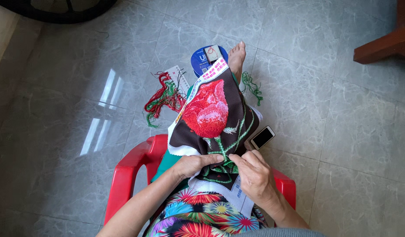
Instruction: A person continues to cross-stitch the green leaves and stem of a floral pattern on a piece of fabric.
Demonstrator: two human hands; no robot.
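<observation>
A cross-stitch cloth (211, 118) lies over my lap, dark brown with a large red rose and green stem and leaves, white at the edges. My left hand (191, 164) grips the cloth's lower left edge beside the stem. My right hand (255, 175) pinches at the green stitching near the stem; whether it holds a needle is too small to tell. Both hands meet at the lower part of the cloth.
I sit on a red plastic chair (123, 175) on a grey tiled floor. A bundle of red and green threads (163, 98) lies left of the cloth, green threads (251, 85) lie to the right. A phone (262, 137) rests beside my leg. A blue round lid (198, 61) lies near my bare foot (236, 57). Wooden furniture (387, 41) stands top right.
</observation>
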